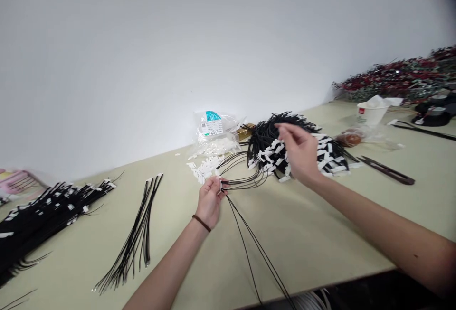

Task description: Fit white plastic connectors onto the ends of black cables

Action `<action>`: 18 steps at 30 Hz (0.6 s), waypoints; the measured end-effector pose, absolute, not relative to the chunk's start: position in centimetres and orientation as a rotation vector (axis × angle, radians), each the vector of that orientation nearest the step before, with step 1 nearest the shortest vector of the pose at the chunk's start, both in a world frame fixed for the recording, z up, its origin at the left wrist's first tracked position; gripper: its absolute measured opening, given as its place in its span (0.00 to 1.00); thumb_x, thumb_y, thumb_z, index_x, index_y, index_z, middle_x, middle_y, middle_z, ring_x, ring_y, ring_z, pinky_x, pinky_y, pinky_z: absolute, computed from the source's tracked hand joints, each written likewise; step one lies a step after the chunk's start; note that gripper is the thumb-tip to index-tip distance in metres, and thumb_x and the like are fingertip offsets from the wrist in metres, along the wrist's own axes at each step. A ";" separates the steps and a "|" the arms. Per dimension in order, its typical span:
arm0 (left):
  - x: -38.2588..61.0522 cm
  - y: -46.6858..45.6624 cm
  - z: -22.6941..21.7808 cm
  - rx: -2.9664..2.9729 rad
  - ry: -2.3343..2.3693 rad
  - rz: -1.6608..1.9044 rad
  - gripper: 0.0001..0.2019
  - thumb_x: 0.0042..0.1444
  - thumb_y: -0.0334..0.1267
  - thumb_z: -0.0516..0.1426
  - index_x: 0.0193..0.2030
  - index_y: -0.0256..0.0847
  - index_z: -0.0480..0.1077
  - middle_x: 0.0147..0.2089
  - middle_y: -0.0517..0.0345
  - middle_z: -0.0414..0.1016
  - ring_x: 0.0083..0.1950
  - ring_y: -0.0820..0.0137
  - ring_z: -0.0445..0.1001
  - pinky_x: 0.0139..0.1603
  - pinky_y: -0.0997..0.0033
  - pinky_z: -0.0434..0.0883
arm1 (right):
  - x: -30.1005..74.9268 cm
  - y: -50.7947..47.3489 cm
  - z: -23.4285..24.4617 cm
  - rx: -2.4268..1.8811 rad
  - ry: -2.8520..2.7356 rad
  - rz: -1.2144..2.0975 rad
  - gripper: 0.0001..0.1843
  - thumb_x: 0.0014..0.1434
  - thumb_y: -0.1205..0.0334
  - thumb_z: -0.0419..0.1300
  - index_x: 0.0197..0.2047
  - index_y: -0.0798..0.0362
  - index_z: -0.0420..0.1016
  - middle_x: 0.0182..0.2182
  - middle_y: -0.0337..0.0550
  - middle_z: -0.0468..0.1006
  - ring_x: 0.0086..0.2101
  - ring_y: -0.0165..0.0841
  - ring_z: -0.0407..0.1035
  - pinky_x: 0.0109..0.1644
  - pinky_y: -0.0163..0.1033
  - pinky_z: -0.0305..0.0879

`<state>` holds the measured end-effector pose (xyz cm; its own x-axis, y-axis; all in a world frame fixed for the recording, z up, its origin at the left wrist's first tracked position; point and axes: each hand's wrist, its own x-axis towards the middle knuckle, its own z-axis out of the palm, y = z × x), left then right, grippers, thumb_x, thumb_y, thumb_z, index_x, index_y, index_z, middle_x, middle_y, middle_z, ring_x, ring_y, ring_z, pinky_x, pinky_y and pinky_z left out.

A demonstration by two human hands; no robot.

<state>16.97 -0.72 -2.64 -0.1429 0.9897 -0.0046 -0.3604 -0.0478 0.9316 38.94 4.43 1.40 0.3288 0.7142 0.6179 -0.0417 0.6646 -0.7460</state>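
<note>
My left hand pinches a few thin black wires at their ends, with a small white connector at the fingertips. The wires loop toward a heap and trail off the table's front edge. My right hand hovers with fingers apart over a heap of black wires with white connectors, holding nothing that I can see. Loose white connectors lie just beyond my left hand.
A bundle of black wires lies left of centre, and a larger pile with white tags at far left. A plastic bag of white parts stands by the wall. Black scissors, a white cup and red-green wire piles are at right.
</note>
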 end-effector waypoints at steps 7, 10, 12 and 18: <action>17.4 -1.2 -2.3 0.970 0.920 1.378 0.12 0.41 0.41 0.64 0.26 0.36 0.69 0.29 0.58 0.71 0.30 0.75 0.67 0.27 0.77 0.63 | 35.6 1.6 -1.1 -0.503 -2.027 -0.313 0.10 0.60 0.66 0.53 0.30 0.52 0.74 0.21 0.39 0.69 0.25 0.29 0.57 0.29 0.35 0.53; 17.5 -1.3 -2.2 0.989 0.913 1.347 0.12 0.41 0.42 0.64 0.26 0.36 0.68 0.29 0.57 0.71 0.29 0.75 0.67 0.27 0.76 0.63 | 35.7 1.8 -1.6 -0.481 -2.060 -0.463 0.11 0.60 0.66 0.52 0.28 0.52 0.72 0.20 0.38 0.66 0.24 0.28 0.53 0.28 0.35 0.49; 17.6 -1.4 -2.2 1.007 0.905 1.332 0.13 0.41 0.43 0.64 0.26 0.36 0.68 0.29 0.57 0.71 0.29 0.75 0.67 0.27 0.76 0.63 | 35.7 1.9 -1.6 -0.473 -2.060 -0.498 0.12 0.60 0.66 0.52 0.27 0.53 0.71 0.20 0.38 0.65 0.24 0.28 0.52 0.28 0.35 0.48; 17.8 -1.5 -2.2 1.071 0.899 1.290 0.13 0.42 0.44 0.63 0.25 0.36 0.67 0.28 0.57 0.70 0.29 0.74 0.66 0.27 0.76 0.62 | 35.5 1.4 -1.3 -0.466 -2.067 -0.520 0.14 0.62 0.65 0.50 0.26 0.53 0.70 0.19 0.38 0.63 0.25 0.28 0.51 0.28 0.35 0.47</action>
